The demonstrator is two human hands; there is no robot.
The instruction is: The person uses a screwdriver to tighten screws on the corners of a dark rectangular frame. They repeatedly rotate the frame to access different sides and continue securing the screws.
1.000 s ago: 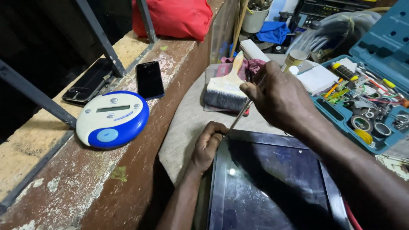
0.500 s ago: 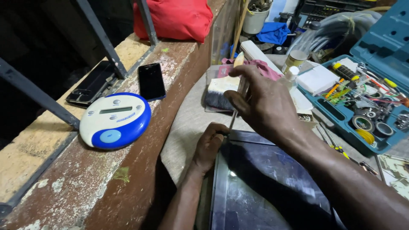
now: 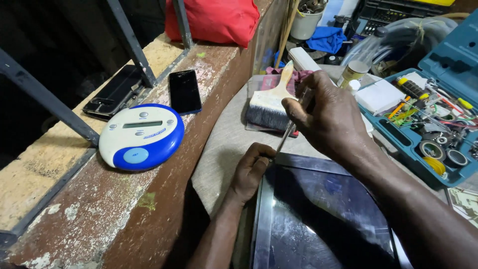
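Note:
A dark glass screen panel (image 3: 323,219) with a metal rim lies on a grey cloth (image 3: 226,144) in front of me. My left hand (image 3: 251,169) grips the panel's upper left corner. My right hand (image 3: 331,119) holds a thin screwdriver (image 3: 285,137) whose tip points down at that same corner, just beside my left thumb. A wide paintbrush (image 3: 269,102) with a pale wooden handle lies flat just beyond the hands.
A blue and white round device (image 3: 141,136) and two dark phones (image 3: 184,90) rest on the worn ledge at left, behind metal bars. An open teal tool case (image 3: 433,124) full of small parts sits right. A red bag (image 3: 214,20) is at the back.
My right hand has shifted slightly and now holds the screwdriver with its tip down at the panel corner. The left hand stays at that corner.

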